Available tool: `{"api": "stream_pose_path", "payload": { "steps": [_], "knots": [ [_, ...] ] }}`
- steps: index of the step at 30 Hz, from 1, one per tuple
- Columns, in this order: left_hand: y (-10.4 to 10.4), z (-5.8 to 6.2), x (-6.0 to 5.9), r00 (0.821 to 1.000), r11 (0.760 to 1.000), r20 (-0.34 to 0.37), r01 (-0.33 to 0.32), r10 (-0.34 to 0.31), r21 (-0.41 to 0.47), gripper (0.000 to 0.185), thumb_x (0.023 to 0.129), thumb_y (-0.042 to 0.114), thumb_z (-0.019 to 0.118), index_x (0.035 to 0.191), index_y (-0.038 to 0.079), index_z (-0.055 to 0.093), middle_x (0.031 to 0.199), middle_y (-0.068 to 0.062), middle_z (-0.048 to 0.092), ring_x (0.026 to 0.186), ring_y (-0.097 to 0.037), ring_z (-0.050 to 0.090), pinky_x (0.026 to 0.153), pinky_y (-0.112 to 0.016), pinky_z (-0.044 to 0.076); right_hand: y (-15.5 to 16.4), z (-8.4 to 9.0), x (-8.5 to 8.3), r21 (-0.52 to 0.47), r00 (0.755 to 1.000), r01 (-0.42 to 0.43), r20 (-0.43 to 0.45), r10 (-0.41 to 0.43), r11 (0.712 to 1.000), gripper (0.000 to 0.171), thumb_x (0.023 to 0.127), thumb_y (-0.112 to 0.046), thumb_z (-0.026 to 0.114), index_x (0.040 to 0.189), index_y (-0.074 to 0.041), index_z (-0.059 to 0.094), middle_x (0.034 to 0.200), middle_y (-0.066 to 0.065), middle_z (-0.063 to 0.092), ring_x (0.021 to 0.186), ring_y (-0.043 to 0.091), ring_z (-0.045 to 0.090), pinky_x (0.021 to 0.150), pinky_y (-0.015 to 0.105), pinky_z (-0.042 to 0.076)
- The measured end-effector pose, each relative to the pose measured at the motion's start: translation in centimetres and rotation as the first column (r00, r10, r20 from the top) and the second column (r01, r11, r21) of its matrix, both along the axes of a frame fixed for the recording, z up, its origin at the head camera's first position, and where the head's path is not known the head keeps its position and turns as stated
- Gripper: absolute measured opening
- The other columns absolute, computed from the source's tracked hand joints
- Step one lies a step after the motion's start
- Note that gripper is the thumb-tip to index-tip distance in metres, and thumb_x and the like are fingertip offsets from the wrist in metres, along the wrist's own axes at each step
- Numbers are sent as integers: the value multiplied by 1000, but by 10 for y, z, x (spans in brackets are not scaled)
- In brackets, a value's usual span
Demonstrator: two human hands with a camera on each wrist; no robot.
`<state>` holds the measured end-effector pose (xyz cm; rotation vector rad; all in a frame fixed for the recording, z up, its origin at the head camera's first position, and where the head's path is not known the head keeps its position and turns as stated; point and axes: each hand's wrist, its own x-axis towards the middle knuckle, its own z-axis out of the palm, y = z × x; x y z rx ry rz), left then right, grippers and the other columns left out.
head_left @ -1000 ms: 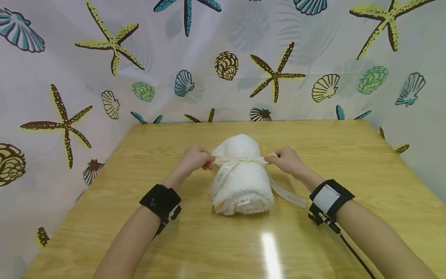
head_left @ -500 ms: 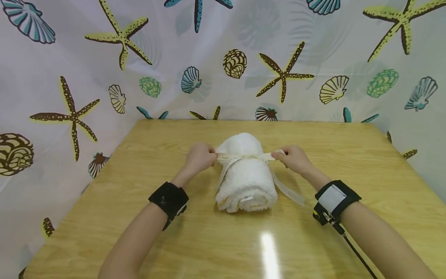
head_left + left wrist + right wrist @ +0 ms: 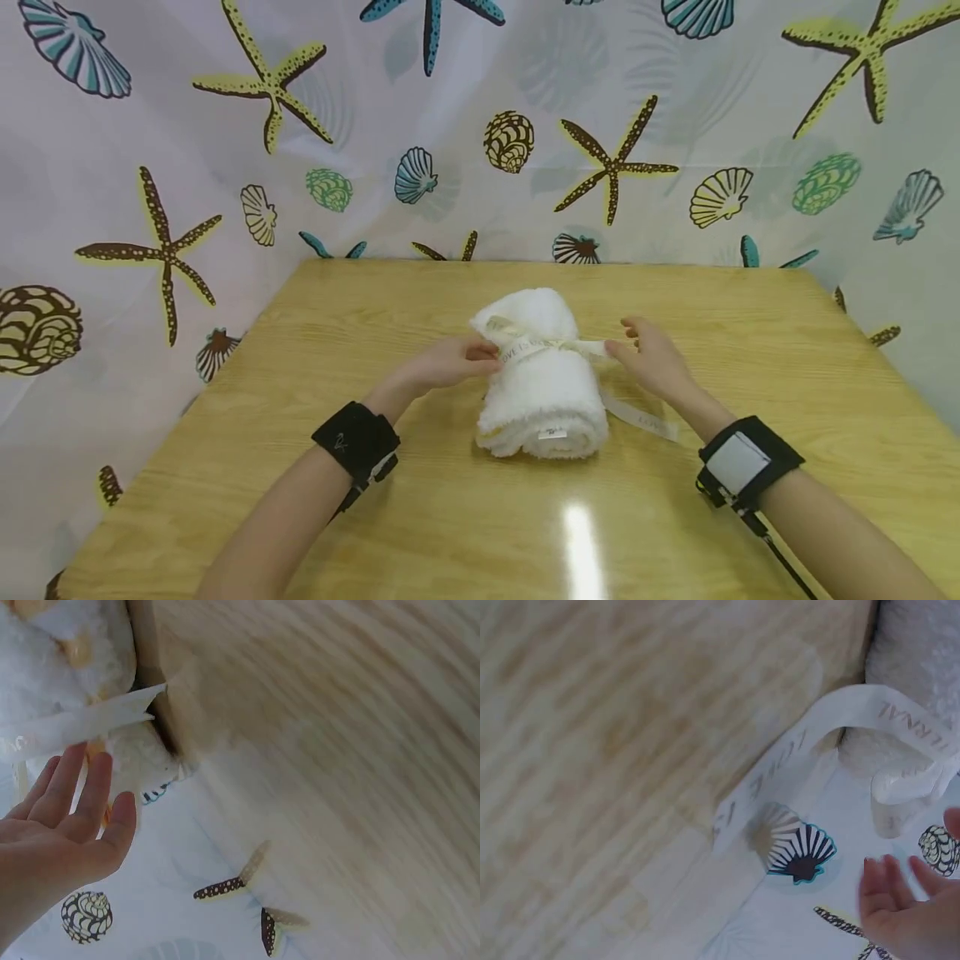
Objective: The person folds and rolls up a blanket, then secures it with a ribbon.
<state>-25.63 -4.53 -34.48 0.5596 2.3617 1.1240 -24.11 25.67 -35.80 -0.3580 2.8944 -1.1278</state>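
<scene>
A rolled white fluffy towel [image 3: 543, 404] lies on the table, with a pale lettered ribbon [image 3: 521, 348] tied around its middle. At the towel's left side is my left hand [image 3: 453, 362], its fingers loosely bent. The left wrist view shows this hand [image 3: 64, 825] palm up, fingers spread just beside a notched ribbon end [image 3: 139, 705]. On the other side my right hand [image 3: 652, 358] has its thumb by a ribbon loop [image 3: 592, 347]. In the right wrist view the fingers [image 3: 889, 881] stand apart from that loop [image 3: 889, 791].
The wooden table [image 3: 375, 508] reaches back to a curtain [image 3: 450, 100] printed with shells and starfish. A loose ribbon tail [image 3: 641, 419] trails onto the table right of the towel. Black bands [image 3: 356, 446] with cameras are strapped to both wrists.
Both hands were pulling the ribbon taut. The left hand has let go and moved lower; its ribbon end now lies across the towel. The right hand has opened and shifted slightly right.
</scene>
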Motion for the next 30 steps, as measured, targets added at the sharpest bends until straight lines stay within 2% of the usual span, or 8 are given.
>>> {"api": "stream_pose_path", "payload": {
  "steps": [3, 5, 10, 18, 23, 26, 28, 30],
  "knots": [
    [15, -4, -2, 999, 998, -3, -38, 38, 58, 50, 91, 35, 58, 129, 4, 51, 124, -10, 54, 115, -22, 49, 93, -38, 40, -13, 2, 0, 9, 959, -74, -275, 74, 997, 29, 91, -12, 58, 113, 6, 60, 109, 23, 58, 100, 37, 52, 79, 49, 44],
    [22, -6, -2, 997, 993, 2, -72, 72, 99, 38, 91, 34, 59, 114, 4, 61, 108, -7, 60, 101, -19, 53, 85, -36, 44, -23, 7, -3, 25, 918, -168, -360, 165, 986, 17, 88, -7, 61, 101, 3, 67, 102, 18, 62, 97, 34, 55, 79, 48, 45],
    [15, -6, 15, 986, 976, 38, -164, 160, 145, 31, 91, 31, 59, 72, 7, 62, 70, -3, 56, 64, -14, 45, 59, -28, 37, -51, 14, -12, 66, 896, -307, -317, 312, 949, 13, 84, -5, 66, 94, 0, 70, 95, 12, 65, 93, 30, 58, 82, 44, 45],
    [-5, -3, 59, 976, 973, 102, -203, 191, 114, 29, 91, 23, 57, 83, -1, 71, 71, -3, 63, 64, -11, 54, 61, -26, 43, -67, 12, -15, 204, 902, -307, -250, 353, 930, 15, 83, -6, 67, 97, -2, 72, 88, 6, 61, 77, 20, 57, 67, 31, 47],
    [-12, -3, 68, 981, 979, 128, -160, 143, 129, 30, 92, 21, 56, 84, -4, 69, 72, -9, 65, 69, -12, 57, 68, -27, 44, -67, 12, -16, 229, 896, -279, -287, 338, 933, 17, 82, -8, 69, 98, -3, 72, 88, 6, 60, 76, 20, 56, 66, 32, 47],
    [-12, -2, 64, 993, 993, 55, -111, 108, 49, 32, 92, 24, 57, 73, -1, 64, 59, -3, 53, 57, -9, 46, 57, -24, 37, -63, 15, -14, 224, 892, -286, -293, 344, 932, 20, 82, -8, 69, 101, -1, 70, 92, 9, 60, 80, 23, 57, 69, 35, 47],
    [-12, 2, 61, 992, 991, -79, -108, 102, -79, 31, 91, 30, 58, 76, 4, 64, 64, 3, 52, 58, -8, 44, 54, -23, 35, -56, 18, -10, 163, 907, -294, -263, 328, 942, 28, 83, -8, 67, 110, 1, 65, 103, 14, 59, 93, 28, 55, 78, 41, 46],
    [-10, 11, 59, 969, 973, -233, -132, 86, -189, 28, 90, 33, 58, 83, 8, 65, 72, 3, 55, 59, -9, 46, 52, -24, 35, -46, 20, -3, 71, 932, -258, -246, 267, 964, 33, 85, -6, 63, 116, 4, 60, 111, 19, 56, 101, 32, 52, 82, 46, 44]
  ]
}}
